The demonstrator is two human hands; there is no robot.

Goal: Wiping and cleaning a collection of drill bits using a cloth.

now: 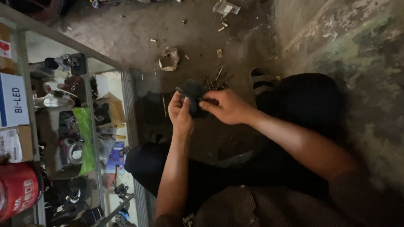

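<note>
**Two hands holding a small dark part above a dirty floor**

As I look down through the head camera, I start at the far left, where a glass cabinet (90, 126) with metal framing holds a clutter of boxes, a red can (17, 189), a green packet (85, 138) and small dark gear. Beside its lower edge, tools with yellow handles (117, 131) lie near a blue card (114, 156).

Moving right, the person's left hand (182, 114) comes up from a bare forearm, fingers curled shut around the left side of a small dark part (194, 97). That part sits between both hands, raised above the floor and roughly centre frame. It is dim and partly covered, so I cannot tell exactly what it is; it seems to run from upper left to lower right.

Just right of it, the right hand (228, 107) reaches in from the right, its fingertips pinched closed on the part's right side. Both hands touch it, and neither is clearly the nearer one.

Behind the hands, on the gritty concrete floor (198, 29), lie a crumpled paper scrap (169, 59), a loose bunch of screws or nails (216, 80) and scattered bits. Further right, a striped sandal (261, 80) shows beside the person's dark trouser leg (303, 101), with a rough stained wall (357, 46) at the far right.
</note>
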